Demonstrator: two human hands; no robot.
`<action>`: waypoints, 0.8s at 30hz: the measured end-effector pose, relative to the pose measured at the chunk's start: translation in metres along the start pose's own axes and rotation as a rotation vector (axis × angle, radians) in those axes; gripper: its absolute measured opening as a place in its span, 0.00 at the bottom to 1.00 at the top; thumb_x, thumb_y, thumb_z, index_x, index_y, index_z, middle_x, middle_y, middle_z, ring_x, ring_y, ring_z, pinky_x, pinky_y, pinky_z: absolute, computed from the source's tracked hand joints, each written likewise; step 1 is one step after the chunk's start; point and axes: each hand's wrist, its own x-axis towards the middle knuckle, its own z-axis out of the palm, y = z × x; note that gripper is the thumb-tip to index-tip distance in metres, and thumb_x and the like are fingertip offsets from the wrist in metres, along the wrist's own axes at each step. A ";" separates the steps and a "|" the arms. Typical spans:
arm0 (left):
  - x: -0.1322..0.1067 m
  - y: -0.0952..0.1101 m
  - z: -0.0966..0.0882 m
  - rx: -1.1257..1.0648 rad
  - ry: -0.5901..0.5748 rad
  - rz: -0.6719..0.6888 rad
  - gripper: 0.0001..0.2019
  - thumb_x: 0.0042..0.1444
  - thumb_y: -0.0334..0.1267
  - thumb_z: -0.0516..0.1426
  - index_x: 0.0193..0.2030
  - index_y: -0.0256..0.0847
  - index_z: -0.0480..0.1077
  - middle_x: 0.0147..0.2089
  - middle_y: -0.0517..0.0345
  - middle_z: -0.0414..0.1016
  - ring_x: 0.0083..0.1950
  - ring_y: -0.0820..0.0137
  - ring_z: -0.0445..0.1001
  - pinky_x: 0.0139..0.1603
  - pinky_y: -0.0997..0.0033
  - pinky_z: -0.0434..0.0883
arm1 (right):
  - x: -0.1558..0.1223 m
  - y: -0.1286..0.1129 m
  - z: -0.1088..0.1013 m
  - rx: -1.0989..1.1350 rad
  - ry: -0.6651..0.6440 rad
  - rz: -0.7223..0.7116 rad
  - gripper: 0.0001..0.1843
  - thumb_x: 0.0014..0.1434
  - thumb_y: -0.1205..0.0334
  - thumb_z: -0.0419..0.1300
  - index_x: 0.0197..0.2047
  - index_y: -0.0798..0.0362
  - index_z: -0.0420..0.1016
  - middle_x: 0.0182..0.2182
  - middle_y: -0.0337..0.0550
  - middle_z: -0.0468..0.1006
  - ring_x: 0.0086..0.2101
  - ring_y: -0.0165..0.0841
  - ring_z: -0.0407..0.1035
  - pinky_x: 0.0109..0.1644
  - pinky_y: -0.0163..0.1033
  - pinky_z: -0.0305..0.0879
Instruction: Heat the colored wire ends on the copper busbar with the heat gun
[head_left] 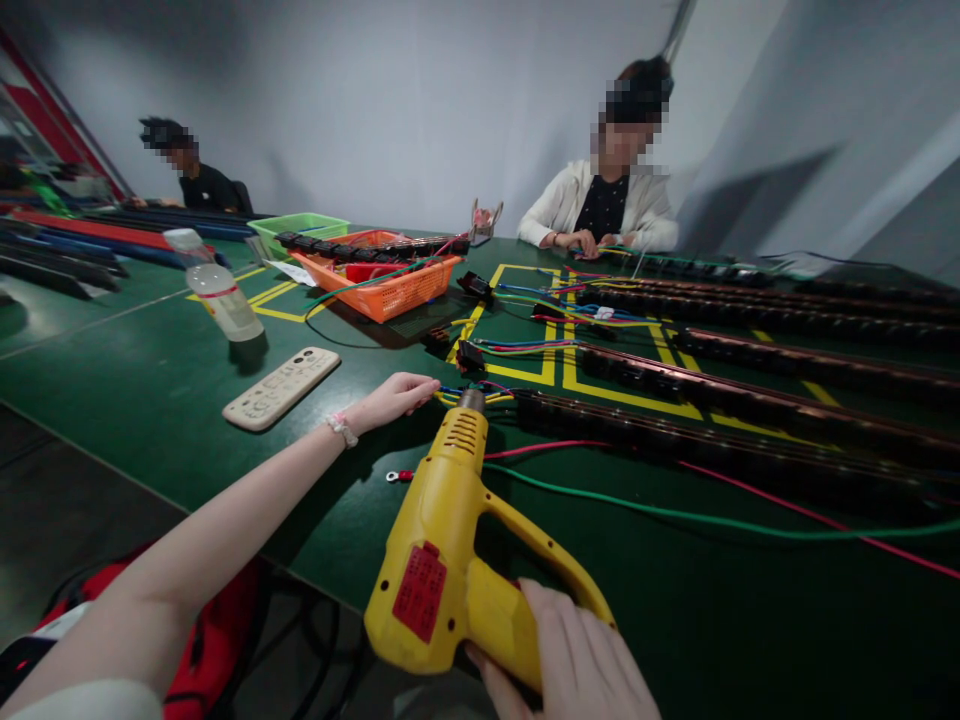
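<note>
My right hand (574, 655) is wrapped round the handle of a yellow heat gun (439, 530) with a red label on its side. The metal nozzle (472, 400) points away from me at a bundle of thin coloured wires (495, 395). Just left of the nozzle, my left hand (401, 395) pinches the ends of these wires, blue and yellow among them. They run rightward into a long black strip assembly (637, 430). Nearer to me, a red wire with a ring terminal (397, 477) and a green wire (600, 497) lie on the table.
A phone in a beige case (283, 388) and a clear bottle (217, 290) are at the left. Behind stand an orange basket (390, 293) and a green basket (300, 228). More long strips (750, 385) fill the right. A co-worker (607, 200) sits across, another person (206, 180) far left.
</note>
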 end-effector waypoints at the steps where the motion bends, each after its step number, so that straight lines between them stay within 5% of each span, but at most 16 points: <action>1: 0.000 0.000 0.000 0.007 -0.001 -0.005 0.28 0.55 0.62 0.46 0.28 0.33 0.57 0.25 0.62 0.54 0.25 0.83 0.54 0.24 0.84 0.56 | 0.001 -0.005 0.004 0.015 0.018 -0.005 0.26 0.61 0.44 0.45 0.46 0.58 0.68 0.37 0.43 0.71 0.39 0.28 0.61 0.47 0.37 0.54; 7: 0.002 -0.004 -0.002 0.079 0.048 0.023 0.28 0.56 0.61 0.45 0.28 0.32 0.60 0.25 0.61 0.57 0.28 0.82 0.53 0.29 0.82 0.55 | 0.012 -0.023 0.014 0.102 0.077 -0.026 0.27 0.62 0.45 0.41 0.43 0.59 0.68 0.34 0.44 0.71 0.37 0.29 0.59 0.46 0.37 0.53; 20: 0.003 -0.009 -0.005 0.098 0.047 0.030 0.28 0.56 0.61 0.45 0.29 0.32 0.61 0.26 0.61 0.59 0.29 0.81 0.55 0.30 0.82 0.57 | 0.007 -0.023 0.017 0.157 0.124 0.010 0.26 0.62 0.45 0.42 0.43 0.59 0.69 0.36 0.44 0.72 0.38 0.29 0.62 0.48 0.38 0.54; 24: 0.002 -0.010 -0.004 0.043 0.006 0.001 0.28 0.56 0.61 0.45 0.29 0.33 0.59 0.25 0.62 0.56 0.25 0.83 0.55 0.26 0.82 0.56 | 0.007 -0.010 0.009 0.110 0.048 -0.067 0.27 0.60 0.44 0.46 0.44 0.59 0.70 0.37 0.43 0.72 0.39 0.27 0.62 0.48 0.35 0.55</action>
